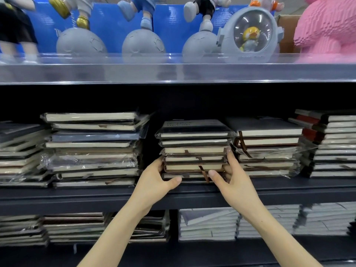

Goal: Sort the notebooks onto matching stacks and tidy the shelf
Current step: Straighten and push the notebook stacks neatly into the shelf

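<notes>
A middle stack of notebooks [194, 149] with dark and brown covers, some in clear wrap, sits on the dark shelf [77, 197]. My left hand [156, 180] grips its lower left side, thumb along the front under the bottom books. On the lower right side my right hand [229, 174] holds the same stack, fingers up its right edge and thumb across the front near a brown ribbon. A taller wrapped stack [92, 151] stands to the left, and another stack [267, 147] is to the right.
More notebook stacks sit at the far left [19, 155] and far right [335, 145]. The shelf below holds dark notebooks [77, 228] and white ones [250, 222]. Above, a clear-fronted shelf [173, 72] carries figurines and a pink block toy [327, 29].
</notes>
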A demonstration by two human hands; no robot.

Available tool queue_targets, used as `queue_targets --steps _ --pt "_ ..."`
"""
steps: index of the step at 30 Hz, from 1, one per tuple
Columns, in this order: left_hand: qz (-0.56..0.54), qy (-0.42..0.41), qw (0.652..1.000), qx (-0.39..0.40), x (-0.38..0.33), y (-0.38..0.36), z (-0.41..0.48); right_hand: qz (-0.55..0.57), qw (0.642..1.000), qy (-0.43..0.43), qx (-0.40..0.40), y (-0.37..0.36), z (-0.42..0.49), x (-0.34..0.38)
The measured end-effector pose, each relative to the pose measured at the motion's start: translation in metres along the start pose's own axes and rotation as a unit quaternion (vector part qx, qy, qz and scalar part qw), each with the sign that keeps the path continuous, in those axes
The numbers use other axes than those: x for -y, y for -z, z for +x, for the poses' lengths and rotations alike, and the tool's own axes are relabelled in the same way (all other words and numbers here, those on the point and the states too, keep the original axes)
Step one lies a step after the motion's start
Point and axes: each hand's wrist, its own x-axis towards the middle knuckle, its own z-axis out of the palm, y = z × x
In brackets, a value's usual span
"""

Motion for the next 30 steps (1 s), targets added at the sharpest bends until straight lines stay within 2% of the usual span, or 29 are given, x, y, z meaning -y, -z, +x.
queue_targets --steps 9,12,13,15,17,18,19,21,23,25,26,28,30 --pt "-0.018 0.02 1.0 0.008 -0.004 0.001 -0.002 0.048 0.998 -0.025 0.041 0.016 -0.004 0.012" --pt "0.011 -0.006 0.999 -0.042 -0.006 -0.001 -0.012 0.059 0.998 -0.008 0.034 0.021 -0.013 0.015" --pt "0.028 -0.022 0.997 -0.074 -0.005 -0.002 -0.019 0.05 0.999 0.007 0.008 0.02 -0.017 0.016" --pt "0.062 -0.06 0.986 -0.141 -0.003 -0.003 -0.039 -0.032 0.99 0.064 -0.119 0.012 -0.028 0.016" --pt "0.115 -0.104 0.964 -0.216 0.003 0.002 -0.059 -0.127 0.949 0.154 -0.245 0.001 -0.034 0.02" --pt "0.149 -0.122 0.945 -0.263 0.006 0.008 -0.066 -0.13 0.936 0.192 -0.266 -0.007 -0.036 0.023" --pt "0.179 -0.135 0.925 -0.308 0.008 0.016 -0.073 -0.107 0.936 0.22 -0.254 -0.015 -0.036 0.027" --pt "0.217 -0.138 0.89 -0.377 0.011 0.038 -0.082 -0.033 0.951 0.248 -0.182 -0.033 -0.037 0.039" --pt "0.246 -0.121 0.866 -0.418 0.014 0.064 -0.087 0.011 0.969 0.229 -0.096 -0.055 -0.039 0.054" --pt "0.272 -0.097 0.853 -0.434 0.02 0.092 -0.088 0.017 0.984 0.175 -0.013 -0.081 -0.04 0.067" --pt "0.275 -0.083 0.855 -0.432 0.022 0.106 -0.087 0.019 0.989 0.142 0.026 -0.095 -0.038 0.073" --pt "0.245 -0.051 0.882 -0.399 0.026 0.131 -0.083 0.018 0.992 0.091 0.081 -0.12 -0.033 0.083" --pt "0.217 -0.026 0.912 -0.347 0.029 0.15 -0.075 -0.001 0.993 0.058 0.099 -0.142 -0.021 0.093"
